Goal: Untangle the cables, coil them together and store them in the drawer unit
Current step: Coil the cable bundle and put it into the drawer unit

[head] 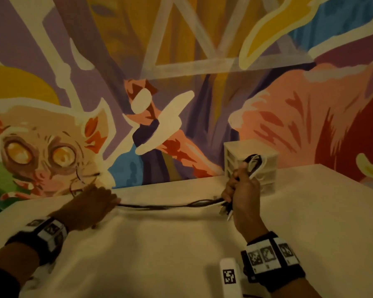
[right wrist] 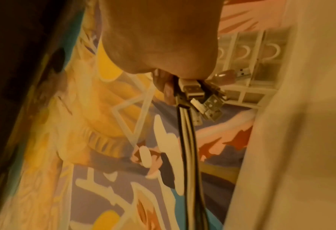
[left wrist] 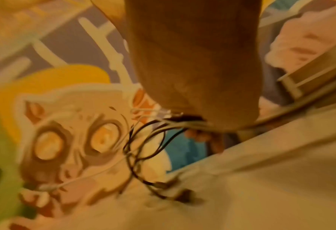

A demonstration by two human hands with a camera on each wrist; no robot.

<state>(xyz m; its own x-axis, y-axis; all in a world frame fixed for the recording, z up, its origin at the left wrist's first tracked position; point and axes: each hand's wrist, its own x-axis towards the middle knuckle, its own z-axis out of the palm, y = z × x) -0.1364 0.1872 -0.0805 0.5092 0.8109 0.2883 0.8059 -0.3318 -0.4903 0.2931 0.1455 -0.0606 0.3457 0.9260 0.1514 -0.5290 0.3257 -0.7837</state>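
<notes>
A bundle of black and white cables (head: 166,205) stretches across the white table (head: 159,254) between my two hands. My right hand (head: 242,188) grips the bundle in a fist; a loop of it sticks out above the fist and USB plugs (right wrist: 202,102) hang below. My left hand (head: 95,203) holds the other end, with thin loose ends (left wrist: 141,147) curling out beyond the fingers. The white drawer unit (head: 265,175) stands at the back of the table, right behind the right hand, its drawers (right wrist: 257,51) closed.
A painted mural wall (head: 181,82) rises directly behind the table. A white tagged block (head: 229,276) lies at the near table edge beside my right wrist. Both wrists wear marker bands.
</notes>
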